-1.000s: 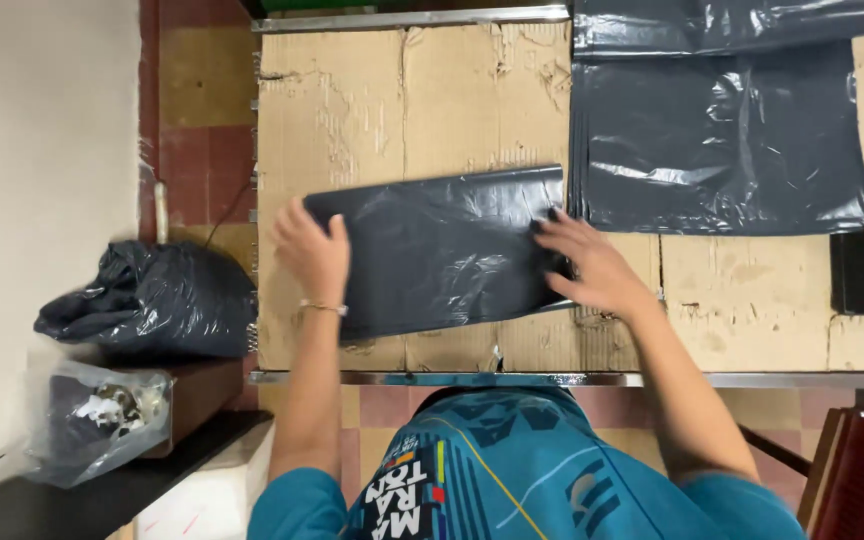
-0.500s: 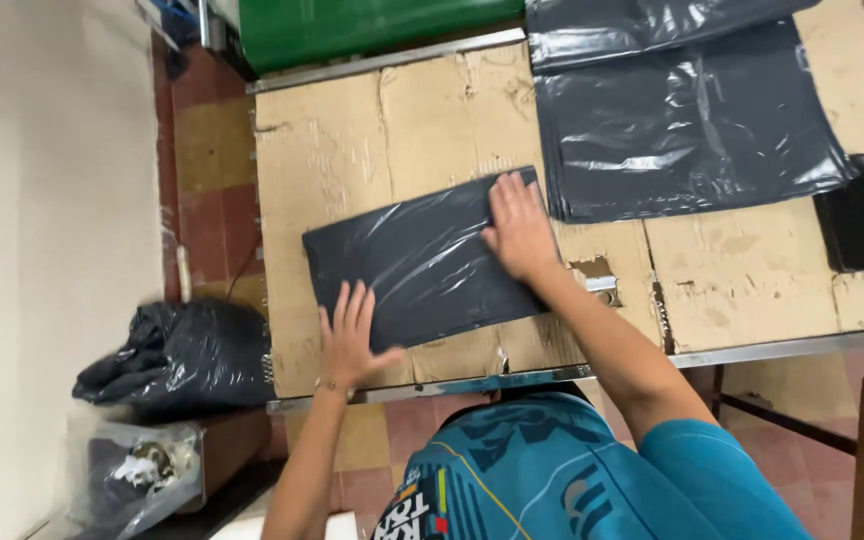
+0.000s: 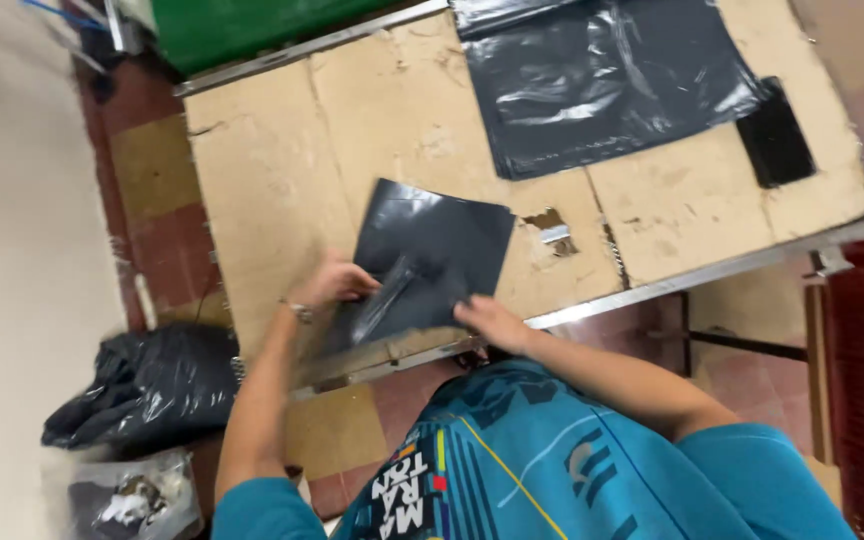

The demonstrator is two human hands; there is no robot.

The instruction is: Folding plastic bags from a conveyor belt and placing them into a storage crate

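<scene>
1. The folded bag [image 3: 432, 262], a dark plastic square, lies at the near edge of the counter [image 3: 272, 180], its lower corner just at the metal rim.
2. The left hand [image 3: 337, 282] rests on the bag's left edge, fingers curled around that edge as if pinching it; motion blur hides how firmly it grips.
3. The right hand [image 3: 490, 320] lies flat and open on the bag's near corner, pressing it down, holding nothing.
4. Risk, as I judge it: the plastic looks slick and the bag sits close to the rim, so a loose press could let it slide off toward the floor, or the fold could spring open if either hand lifts.
5. The torn patch [image 3: 550, 225] in the cardboard just right of the bag could snag an edge dragged across it.
6. Count on the counter: one folded bag, one flat bag [image 3: 602, 80] spread at the far side with a second partly seen layer above it, and one small black item [image 3: 774, 135] near the right edge.
7. Below left: one full black sack [image 3: 147, 385] and one clear bag [image 3: 132, 500] of scraps on the floor.
</scene>
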